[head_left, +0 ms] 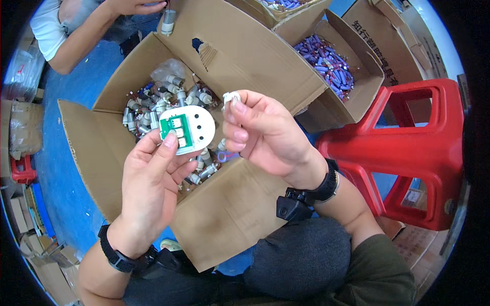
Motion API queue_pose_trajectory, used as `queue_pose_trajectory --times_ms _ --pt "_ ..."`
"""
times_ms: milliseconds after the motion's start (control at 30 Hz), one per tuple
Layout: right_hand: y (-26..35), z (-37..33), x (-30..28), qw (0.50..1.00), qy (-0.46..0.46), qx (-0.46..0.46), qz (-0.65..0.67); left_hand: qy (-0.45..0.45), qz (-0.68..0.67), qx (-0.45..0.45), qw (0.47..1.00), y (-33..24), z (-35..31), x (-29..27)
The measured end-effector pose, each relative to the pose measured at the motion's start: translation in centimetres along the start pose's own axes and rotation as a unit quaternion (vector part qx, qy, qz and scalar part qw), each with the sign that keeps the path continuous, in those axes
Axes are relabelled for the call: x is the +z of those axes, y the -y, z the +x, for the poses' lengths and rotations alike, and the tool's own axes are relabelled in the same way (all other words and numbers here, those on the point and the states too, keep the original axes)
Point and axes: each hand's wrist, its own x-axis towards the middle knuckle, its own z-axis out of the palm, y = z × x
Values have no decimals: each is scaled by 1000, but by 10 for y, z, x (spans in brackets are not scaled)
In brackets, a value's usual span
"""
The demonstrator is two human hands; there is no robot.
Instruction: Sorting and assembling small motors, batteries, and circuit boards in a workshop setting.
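Note:
My left hand (153, 178) holds a white oval plastic housing (196, 125) with a small green circuit board (177, 130) set in its left half. The thumb presses on its lower left edge. My right hand (260, 132) pinches a small white plastic part (230, 97) between thumb and forefinger, just right of the housing and slightly above it. Both hands hover over an open cardboard box (245, 61) filled with several small grey motors (163, 102) with wires.
A second cardboard box holding purple cylindrical parts (326, 61) stands at the upper right. A red plastic stool (418, 148) is to the right. Another person's arm (81, 35) reaches in at the upper left, near a small motor (168, 21). The floor is blue.

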Motion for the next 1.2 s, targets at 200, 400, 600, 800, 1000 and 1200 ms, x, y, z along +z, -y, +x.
queue_pose_trajectory --times_ms 200,400,600,800,1000,1200 --pt "7 3 -10 995 38 -10 90 -8 -4 -7 1000 5 2 -6" --pt "12 1 -12 983 71 -22 169 -2 5 -20 1000 6 -3 -5" --pt "36 -19 -11 997 45 -54 40 11 16 -30 999 12 -1 -5" --pt "74 -91 -7 968 -18 -189 -165 1 58 -30 998 20 -9 -19" --pt "25 -141 -90 890 -326 -233 -217 1 81 -128 989 47 -11 -15" --pt "-28 -161 -202 792 -509 -32 -335 20 104 -145 984 54 -11 -11"
